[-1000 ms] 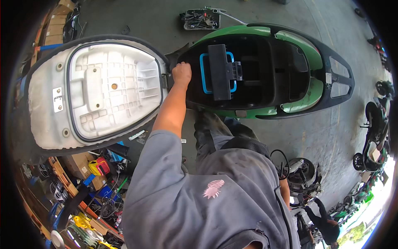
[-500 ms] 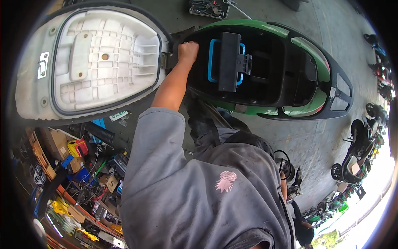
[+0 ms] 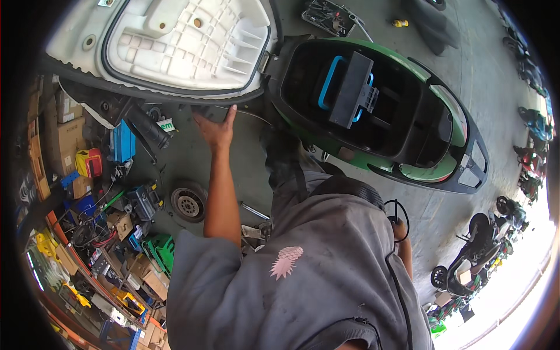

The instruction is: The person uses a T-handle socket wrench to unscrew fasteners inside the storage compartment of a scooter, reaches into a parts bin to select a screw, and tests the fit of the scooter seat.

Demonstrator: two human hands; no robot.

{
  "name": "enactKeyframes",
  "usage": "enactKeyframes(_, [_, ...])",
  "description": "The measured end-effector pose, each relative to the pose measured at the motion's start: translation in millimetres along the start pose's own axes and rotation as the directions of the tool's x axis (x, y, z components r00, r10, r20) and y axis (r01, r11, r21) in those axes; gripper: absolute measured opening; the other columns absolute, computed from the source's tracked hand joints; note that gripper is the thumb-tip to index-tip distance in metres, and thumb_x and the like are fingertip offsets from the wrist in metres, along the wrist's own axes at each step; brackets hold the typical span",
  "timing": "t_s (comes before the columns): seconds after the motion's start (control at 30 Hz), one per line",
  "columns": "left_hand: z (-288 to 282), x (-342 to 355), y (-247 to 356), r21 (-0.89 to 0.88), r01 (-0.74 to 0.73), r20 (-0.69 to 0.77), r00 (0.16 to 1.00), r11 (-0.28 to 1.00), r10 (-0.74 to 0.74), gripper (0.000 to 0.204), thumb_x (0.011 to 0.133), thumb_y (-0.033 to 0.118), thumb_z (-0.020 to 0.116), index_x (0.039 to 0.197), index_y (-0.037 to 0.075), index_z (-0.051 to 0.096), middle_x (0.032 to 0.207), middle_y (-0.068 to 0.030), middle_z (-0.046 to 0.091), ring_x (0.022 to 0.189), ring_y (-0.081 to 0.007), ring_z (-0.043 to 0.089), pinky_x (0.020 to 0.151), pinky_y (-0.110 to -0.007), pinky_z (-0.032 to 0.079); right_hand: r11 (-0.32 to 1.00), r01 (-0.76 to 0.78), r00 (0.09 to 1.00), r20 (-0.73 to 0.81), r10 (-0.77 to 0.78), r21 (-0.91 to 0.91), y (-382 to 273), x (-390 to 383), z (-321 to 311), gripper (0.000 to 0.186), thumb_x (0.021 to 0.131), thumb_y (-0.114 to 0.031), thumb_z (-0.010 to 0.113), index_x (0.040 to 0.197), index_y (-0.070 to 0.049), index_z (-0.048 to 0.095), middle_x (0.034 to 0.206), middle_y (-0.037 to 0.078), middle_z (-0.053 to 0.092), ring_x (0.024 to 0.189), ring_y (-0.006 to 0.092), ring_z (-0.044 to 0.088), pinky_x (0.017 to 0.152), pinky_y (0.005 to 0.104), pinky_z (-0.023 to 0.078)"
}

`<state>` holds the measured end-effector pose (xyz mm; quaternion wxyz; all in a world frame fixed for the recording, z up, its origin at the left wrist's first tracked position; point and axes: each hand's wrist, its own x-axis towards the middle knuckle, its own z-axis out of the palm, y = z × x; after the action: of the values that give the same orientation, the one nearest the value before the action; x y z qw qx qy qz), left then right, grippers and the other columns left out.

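My left hand (image 3: 217,129) is raised near the lower edge of a flipped-up scooter seat (image 3: 186,52), whose white ribbed underside faces me. Its thumb and fingers are spread with nothing seen in them; whether they touch the rim I cannot tell. To the right, the green and black scooter body (image 3: 429,140) has its storage well exposed. Inside lies a dark rectangular part (image 3: 351,87) with a blue handle-like frame (image 3: 328,81) around it. Down by my right side, my right hand (image 3: 400,230) is partly hidden behind a looped black cable (image 3: 402,204); its fingers are unclear.
A wheel (image 3: 188,201) lies on the floor below my left forearm. Shelves with boxes (image 3: 63,134) and tools fill the left side. A tool tray (image 3: 328,16) and a yellow bottle (image 3: 400,23) are at the far side. Parked scooters (image 3: 475,251) line the right.
My left hand has left the seat hinge area, where it was closed, and moved left and nearer, opening below the seat's edge. The view has shifted, and the right hand now shows more.
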<state>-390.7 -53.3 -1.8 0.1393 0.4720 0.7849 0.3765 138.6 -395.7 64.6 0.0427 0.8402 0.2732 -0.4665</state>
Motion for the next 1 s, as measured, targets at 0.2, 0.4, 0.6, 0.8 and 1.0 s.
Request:
enactKeyframes(0.2, [-27.6, 80.3, 33.9, -0.921, 0.275, 0.201, 0.942, 0.276, -0.268, 0.067, 0.075, 0.039, 0.067, 0.128, 0.001, 0.05, 0.136, -0.0114, 0.045, 0.125, -0.0283, 0.041, 0.106, -0.042, 0.031, 1.0, -0.026, 0.999, -0.022, 0.026, -0.004, -12.0, 13.1, -8.9, 0.029, 0.085, -0.024, 0.06, 0.107, -0.007, 0.066, 0.088, 0.017, 0.068, 0.082, 0.0267, 0.066, 0.072, 0.0361, 0.049])
enactKeyframes(0.4, [-45.2, 72.7, 77.0, -0.937, 0.208, 0.139, 0.959, 0.281, -0.249, 0.069, 0.075, 0.032, 0.067, 0.133, 0.003, 0.044, 0.136, -0.0112, 0.046, 0.125, -0.0286, 0.042, 0.107, -0.047, 0.031, 0.993, -0.003, 1.0, 0.011, 0.002, 0.116, 12.5, 8.5, 23.6, 0.03, 0.085, -0.022, 0.057, 0.109, -0.009, 0.068, 0.097, 0.022, 0.068, 0.095, 0.0339, 0.066, 0.079, 0.0401, 0.05])
enactKeyframes(0.6, [-51.3, 12.3, 109.8, -0.723, -0.172, -0.083, 0.983, 0.67, 0.162, 0.091, 0.075, 0.03, 0.071, 0.143, 0.0, 0.018, 0.145, -0.0183, 0.03, 0.128, -0.0311, 0.039, 0.109, -0.047, 0.029, 0.98, -0.055, 0.986, 0.141, 0.084, -0.194, 56.8, -2.4, 46.0, 0.032, 0.084, -0.019, 0.053, 0.11, -0.008, 0.068, 0.099, 0.022, 0.068, 0.093, 0.0316, 0.067, 0.078, 0.0397, 0.053])
enactKeyframes(0.8, [-56.6, -50.4, 261.2, -0.216, -0.837, -0.089, 0.529, 0.502, 0.844, 0.117, 0.059, 0.03, 0.084, 0.144, 0.007, 0.008, 0.142, -0.0318, 0.025, 0.131, -0.0464, 0.032, 0.105, -0.059, 0.029, 0.967, -0.196, 0.978, 0.044, 0.206, -0.164, 60.9, -0.8, 43.3, 0.032, 0.085, -0.017, 0.053, 0.112, -0.003, 0.064, 0.101, 0.025, 0.066, 0.099, 0.038, 0.064, 0.08, 0.0435, 0.051])
enactKeyframes(1.0, [10.1, -134.8, 270.1, -0.415, -0.79, 0.273, 0.365, 0.451, 0.89, 0.097, 0.061, 0.018, 0.079, 0.144, 0.036, 0.032, 0.149, -0.0203, 0.027, 0.137, -0.0429, 0.028, 0.102, -0.068, 0.025, 0.97, -0.136, 0.981, -0.113, 0.161, 0.2, 45.9, 4.5, 65.7, 0.037, 0.089, -0.027, 0.054, 0.113, -0.001, 0.062, 0.105, 0.026, 0.064, 0.103, 0.041, 0.06, 0.087, 0.0433, 0.048])
